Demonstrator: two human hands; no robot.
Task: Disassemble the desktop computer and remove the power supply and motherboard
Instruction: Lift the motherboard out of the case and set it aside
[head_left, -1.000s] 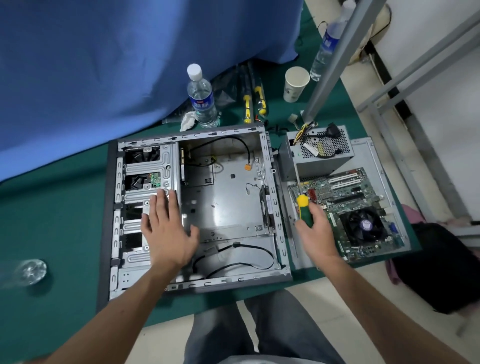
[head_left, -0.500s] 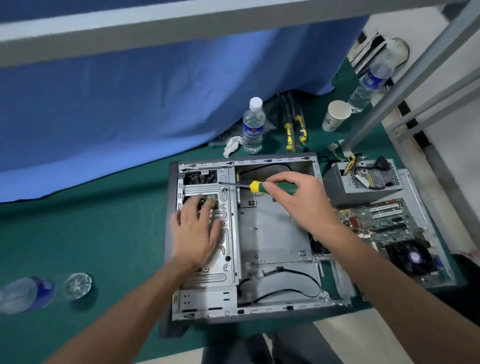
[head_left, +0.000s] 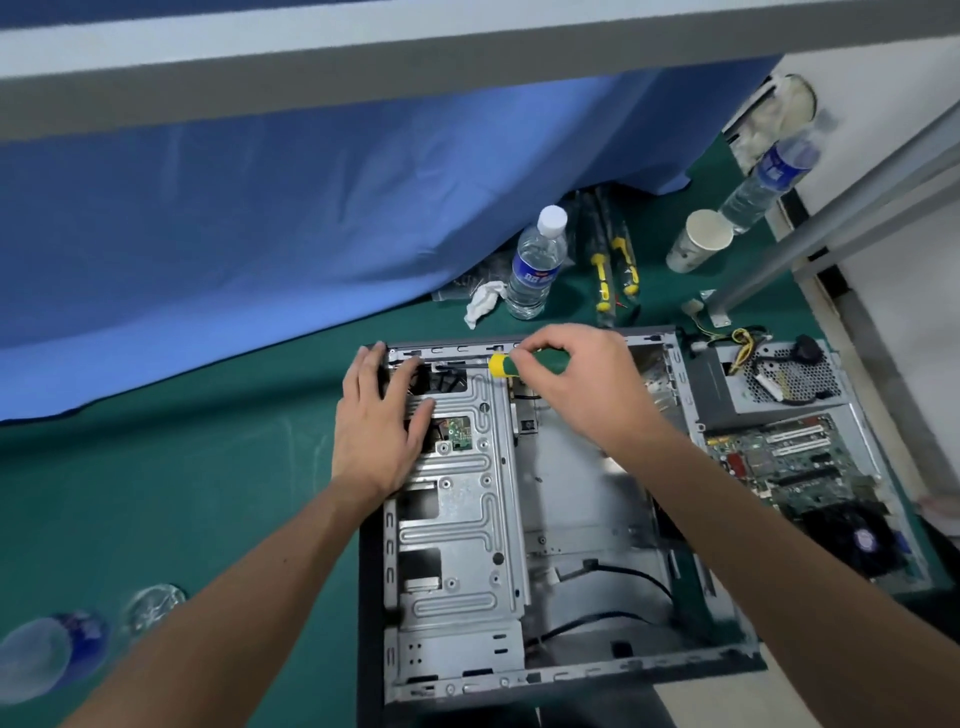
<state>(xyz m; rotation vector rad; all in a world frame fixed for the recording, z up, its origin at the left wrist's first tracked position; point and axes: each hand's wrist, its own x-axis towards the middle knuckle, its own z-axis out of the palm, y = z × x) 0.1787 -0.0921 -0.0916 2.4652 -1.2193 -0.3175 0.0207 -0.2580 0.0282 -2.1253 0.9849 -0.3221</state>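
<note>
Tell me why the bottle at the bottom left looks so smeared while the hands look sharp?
In the head view, the clear plastic bottle with a blue label sits at the wide-angle lens's edge, stretched and blurred. The left hand, the right hand and the green and yellow screwdriver it grips lie near the centre, fairly crisp. The lighting is even, with soft shadows.

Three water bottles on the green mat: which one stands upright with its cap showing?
The clear blue-labelled water bottle with the white cap, upright beside the crumpled white tissue. The far-right bottle leans; the near-left bottle is a blur.
</note>
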